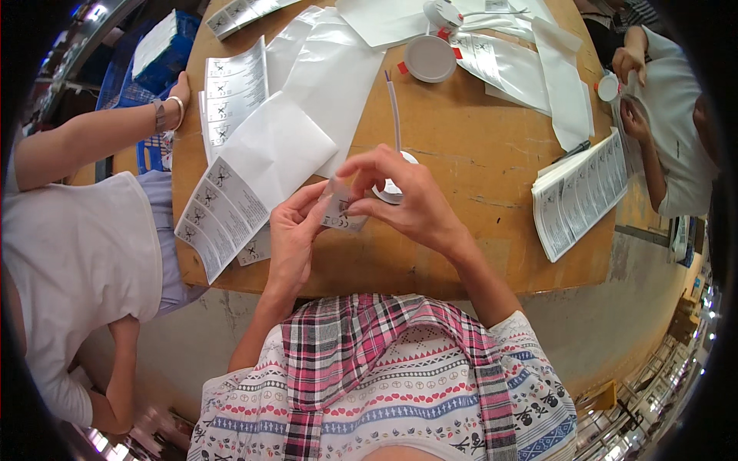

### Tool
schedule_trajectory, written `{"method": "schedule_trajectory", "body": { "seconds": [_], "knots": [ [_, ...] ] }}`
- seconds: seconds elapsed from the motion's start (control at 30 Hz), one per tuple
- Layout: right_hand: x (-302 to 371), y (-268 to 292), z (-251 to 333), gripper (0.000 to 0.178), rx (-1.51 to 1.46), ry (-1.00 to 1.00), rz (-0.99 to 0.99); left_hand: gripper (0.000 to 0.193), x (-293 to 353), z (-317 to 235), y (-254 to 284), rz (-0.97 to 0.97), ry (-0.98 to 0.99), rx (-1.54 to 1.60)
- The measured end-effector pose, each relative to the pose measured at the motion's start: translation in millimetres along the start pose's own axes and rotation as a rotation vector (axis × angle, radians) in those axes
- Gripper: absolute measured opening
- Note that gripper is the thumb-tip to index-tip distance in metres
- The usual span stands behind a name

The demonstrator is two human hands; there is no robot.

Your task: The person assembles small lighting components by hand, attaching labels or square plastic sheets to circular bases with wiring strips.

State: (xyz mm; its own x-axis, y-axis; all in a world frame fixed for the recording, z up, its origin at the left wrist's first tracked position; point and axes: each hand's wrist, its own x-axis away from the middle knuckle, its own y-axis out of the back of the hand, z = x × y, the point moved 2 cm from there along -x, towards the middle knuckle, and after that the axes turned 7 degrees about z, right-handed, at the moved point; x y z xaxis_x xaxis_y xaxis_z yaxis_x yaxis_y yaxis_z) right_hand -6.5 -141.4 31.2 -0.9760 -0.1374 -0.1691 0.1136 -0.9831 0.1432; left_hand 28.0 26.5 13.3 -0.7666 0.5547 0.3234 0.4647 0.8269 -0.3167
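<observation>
Both hands meet just above the near edge of the table: the left hand (296,230) comes up from below with its fingers pinched on the left side of a small printed label (342,213), and the right hand (407,201) arches over from the right, its thumb and fingertips closed on the label's upper right corner. So the label hangs between the 2 hands, tilted, just over the wood.

From largest to smallest around them: the round wooden table (477,154) fills the middle of the view. White plastic bags (323,84) lie spread over its far left half, and a printed label sheet (219,215) sticks out from under one of them, just left of the left hand. A stack of printed sheets (580,196) rests on the right edge, well apart from the hands. A white round lamp disc (430,58) sits at the far side. A thin white cable (395,115) runs from near the disc toward the right hand, ending at a small white round part (393,192) partly hidden behind the right fingers.

A person's arm with a bracelet (115,131) rests at the left edge; another person's hands (630,84) work at the far right.
</observation>
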Motion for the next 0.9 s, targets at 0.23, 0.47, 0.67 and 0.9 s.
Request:
{"method": "schedule_trajectory", "body": {
  "seconds": [0.23, 0.47, 0.67, 0.9],
  "knots": [
    [5.2, 4.6, 29.8, 0.026, 0.215, 0.192, -0.043, 0.026, -1.5, -4.9, 2.8, 0.000, 0.040, 0.167],
    [6.7, 6.5, 38.7, 0.014, 0.427, 0.339, 0.056, 0.026, -1.4, -6.2, 1.5, 0.039, 0.045, 0.142],
    [6.7, 11.1, 45.5, 0.016, 0.245, 0.303, 0.090, 0.023, -4.1, -12.2, 1.7, 0.035, 0.024, 0.162],
    [3.3, 9.8, 24.4, 0.022, 0.209, 0.141, 0.074, 0.024, 0.5, -9.2, -1.8, 0.021, -0.042, 0.059]
  ]
}}
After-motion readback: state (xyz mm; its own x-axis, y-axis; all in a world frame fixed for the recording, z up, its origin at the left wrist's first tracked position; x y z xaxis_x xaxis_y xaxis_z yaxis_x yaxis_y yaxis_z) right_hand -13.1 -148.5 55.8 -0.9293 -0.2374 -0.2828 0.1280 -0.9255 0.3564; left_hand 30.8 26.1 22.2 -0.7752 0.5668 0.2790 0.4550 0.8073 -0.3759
